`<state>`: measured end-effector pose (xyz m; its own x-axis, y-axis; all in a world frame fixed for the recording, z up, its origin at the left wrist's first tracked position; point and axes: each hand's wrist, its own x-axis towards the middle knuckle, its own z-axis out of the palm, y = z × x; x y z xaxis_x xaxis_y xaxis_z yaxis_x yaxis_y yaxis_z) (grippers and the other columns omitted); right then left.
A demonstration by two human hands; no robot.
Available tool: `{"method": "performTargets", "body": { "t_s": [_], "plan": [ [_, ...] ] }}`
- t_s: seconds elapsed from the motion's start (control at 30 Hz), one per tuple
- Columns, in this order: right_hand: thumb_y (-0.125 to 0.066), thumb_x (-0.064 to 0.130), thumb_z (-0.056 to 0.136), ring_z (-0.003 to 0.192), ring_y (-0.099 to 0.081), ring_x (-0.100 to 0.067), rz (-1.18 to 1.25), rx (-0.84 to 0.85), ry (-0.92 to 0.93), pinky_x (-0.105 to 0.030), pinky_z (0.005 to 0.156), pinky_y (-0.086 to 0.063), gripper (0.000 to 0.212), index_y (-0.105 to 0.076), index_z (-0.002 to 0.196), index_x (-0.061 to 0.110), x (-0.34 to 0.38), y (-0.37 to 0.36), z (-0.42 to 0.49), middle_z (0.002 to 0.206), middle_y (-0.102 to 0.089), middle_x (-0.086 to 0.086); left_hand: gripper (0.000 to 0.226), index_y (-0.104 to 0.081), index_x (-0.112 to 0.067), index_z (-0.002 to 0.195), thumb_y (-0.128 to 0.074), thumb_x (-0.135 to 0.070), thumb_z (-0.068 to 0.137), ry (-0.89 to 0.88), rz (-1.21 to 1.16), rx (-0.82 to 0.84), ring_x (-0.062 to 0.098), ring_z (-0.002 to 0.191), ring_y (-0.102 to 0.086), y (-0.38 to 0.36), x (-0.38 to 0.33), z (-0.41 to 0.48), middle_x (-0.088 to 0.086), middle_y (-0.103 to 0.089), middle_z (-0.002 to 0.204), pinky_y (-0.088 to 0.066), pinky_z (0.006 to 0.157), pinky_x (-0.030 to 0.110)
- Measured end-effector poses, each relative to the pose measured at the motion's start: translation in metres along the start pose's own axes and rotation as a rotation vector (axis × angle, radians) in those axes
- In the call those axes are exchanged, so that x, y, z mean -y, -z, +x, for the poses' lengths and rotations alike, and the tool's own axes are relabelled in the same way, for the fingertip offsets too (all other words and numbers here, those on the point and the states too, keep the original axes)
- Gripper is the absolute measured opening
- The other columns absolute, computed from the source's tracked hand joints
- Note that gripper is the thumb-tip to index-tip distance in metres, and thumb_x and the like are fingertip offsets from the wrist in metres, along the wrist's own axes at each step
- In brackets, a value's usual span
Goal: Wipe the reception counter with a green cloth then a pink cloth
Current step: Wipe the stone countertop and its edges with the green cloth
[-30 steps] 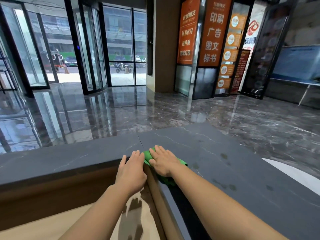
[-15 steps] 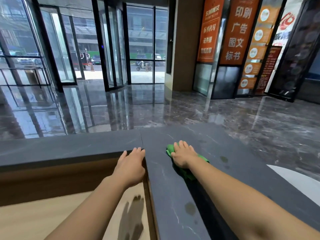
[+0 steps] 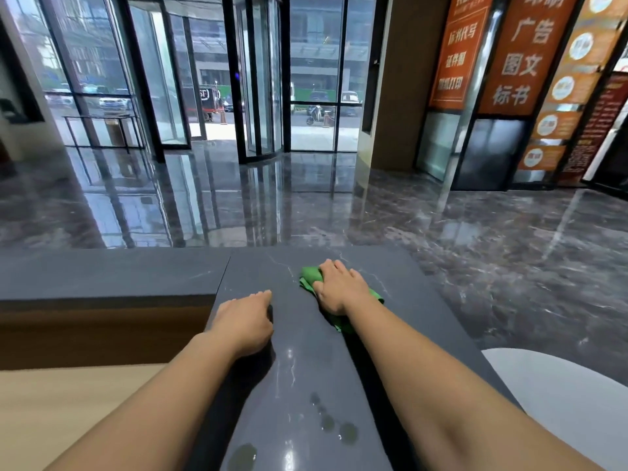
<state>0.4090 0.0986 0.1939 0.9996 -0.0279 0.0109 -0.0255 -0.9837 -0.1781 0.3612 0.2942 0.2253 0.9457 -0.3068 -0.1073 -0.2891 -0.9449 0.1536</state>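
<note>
A dark grey stone reception counter [image 3: 401, 287] bends in an L in front of me. My right hand [image 3: 338, 288] lies flat on a bunched green cloth [image 3: 310, 276] near the counter's far corner, fingers straight, pressing it down; the cloth shows to the left of the fingers and under the wrist. My left hand [image 3: 246, 321] rests palm down on the bare counter just left of it, fingers straight, holding nothing. No pink cloth is in view.
Several damp spots [image 3: 334, 424] mark the counter close to me. A lower beige desk surface [image 3: 68, 413] sits at the left behind a brown wooden ledge [image 3: 102, 329]. Beyond the counter lie a glossy marble floor [image 3: 475, 239] and glass doors [image 3: 258, 79].
My right hand has slid the green cloth farther out and rightwards across the counter. My left hand has moved from the inner wooden edge onto the stone top. My view has swung left.
</note>
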Motion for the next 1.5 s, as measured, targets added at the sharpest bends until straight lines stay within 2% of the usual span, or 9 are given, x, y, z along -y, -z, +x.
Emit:
{"method": "performTargets", "body": {
  "t_s": [0.17, 0.3, 0.63, 0.77, 1.1, 1.23, 1.33, 1.4, 1.5],
  "plan": [
    [-0.025, 0.032, 0.102, 0.139, -0.024, -0.021, -0.143, -0.039, -0.215, -0.042, 0.106, -0.024, 0.043, -0.041, 0.137, 0.013, -0.068, 0.009, 0.007, 0.143, -0.037, -0.005, 0.043, -0.037, -0.018, 0.142, -0.032, -0.02, 0.099, 0.005, 0.06, 0.012, 0.019, 0.137, -0.038, 0.003, -0.013, 0.012, 0.001, -0.039, 0.149, -0.029, 0.111, 0.036],
    [-0.026, 0.032, 0.102, 0.141, -0.024, -0.021, -0.085, -0.069, -0.31, -0.042, 0.109, -0.022, 0.046, -0.039, 0.141, 0.01, -0.072, 0.004, 0.008, 0.15, -0.03, -0.008, 0.041, -0.04, -0.02, 0.14, -0.031, -0.022, 0.1, -0.004, 0.064, 0.048, 0.02, 0.135, -0.039, 0.0, -0.014, 0.021, 0.0, -0.039, 0.149, -0.026, 0.108, 0.036],
    [-0.032, 0.025, 0.099, 0.141, -0.024, -0.023, -0.014, -0.012, 0.185, -0.04, 0.113, -0.022, 0.038, -0.041, 0.132, 0.008, 0.041, -0.018, 0.043, 0.148, -0.032, -0.009, 0.035, -0.059, -0.025, 0.115, -0.039, -0.048, 0.096, 0.018, 0.183, 0.073, 0.021, 0.119, -0.053, -0.003, -0.021, 0.034, -0.002, -0.061, 0.122, -0.029, 0.099, 0.037],
    [-0.031, 0.026, 0.1, 0.142, -0.025, -0.022, -0.019, 0.02, 0.238, -0.041, 0.114, -0.02, 0.042, -0.039, 0.136, 0.007, 0.043, -0.017, 0.077, 0.151, -0.032, -0.01, 0.036, -0.06, -0.022, 0.116, -0.047, -0.048, 0.094, 0.059, 0.181, 0.081, 0.025, 0.115, -0.056, -0.002, -0.026, 0.038, 0.002, -0.063, 0.119, -0.037, 0.094, 0.037],
    [-0.028, 0.029, 0.099, 0.134, -0.035, -0.027, -0.067, -0.03, -0.169, -0.041, 0.107, -0.029, 0.047, -0.04, 0.139, 0.006, -0.084, 0.006, 0.109, 0.143, -0.04, -0.012, 0.042, -0.042, -0.017, 0.128, -0.032, -0.047, 0.099, 0.021, 0.166, 0.027, 0.024, 0.123, -0.043, -0.022, -0.022, 0.029, 0.002, -0.042, 0.129, -0.039, 0.086, 0.038],
    [-0.028, 0.028, 0.099, 0.136, -0.031, -0.027, -0.063, -0.05, -0.361, -0.041, 0.11, -0.027, 0.052, -0.033, 0.145, 0.005, -0.121, 0.013, 0.094, 0.147, -0.035, -0.013, 0.059, -0.014, -0.028, 0.151, -0.025, -0.053, 0.099, -0.009, 0.153, 0.103, 0.022, 0.144, -0.014, -0.021, -0.011, 0.026, 0.001, -0.013, 0.156, -0.026, 0.11, 0.049],
    [-0.03, 0.025, 0.098, 0.144, -0.019, -0.026, -0.032, -0.073, -0.509, -0.038, 0.115, -0.019, 0.059, -0.022, 0.152, 0.004, -0.101, 0.008, 0.086, 0.157, -0.021, -0.012, 0.062, -0.003, -0.029, 0.154, -0.023, -0.053, 0.1, -0.022, 0.123, 0.153, 0.019, 0.149, 0.007, -0.022, -0.009, 0.028, -0.003, 0.009, 0.161, -0.012, 0.116, 0.055],
    [-0.032, 0.029, 0.099, 0.146, -0.015, -0.027, -0.026, -0.079, -0.537, -0.038, 0.117, -0.017, 0.061, -0.019, 0.152, 0.004, -0.068, 0.002, 0.082, 0.159, -0.018, -0.013, 0.063, -0.005, -0.026, 0.154, -0.026, -0.052, 0.1, -0.024, 0.126, 0.194, 0.019, 0.149, 0.004, -0.02, -0.009, 0.034, -0.004, 0.004, 0.162, -0.016, 0.115, 0.057],
    [-0.03, 0.036, 0.101, 0.148, -0.009, -0.028, -0.031, -0.049, -0.339, -0.042, 0.119, -0.013, 0.063, -0.016, 0.153, 0.004, -0.009, -0.013, 0.08, 0.161, -0.013, -0.014, 0.055, -0.034, -0.018, 0.141, -0.04, -0.049, 0.096, -0.011, 0.135, 0.224, 0.026, 0.142, -0.024, -0.013, -0.015, 0.045, 0.003, -0.03, 0.148, -0.035, 0.106, 0.053]
  ]
}}
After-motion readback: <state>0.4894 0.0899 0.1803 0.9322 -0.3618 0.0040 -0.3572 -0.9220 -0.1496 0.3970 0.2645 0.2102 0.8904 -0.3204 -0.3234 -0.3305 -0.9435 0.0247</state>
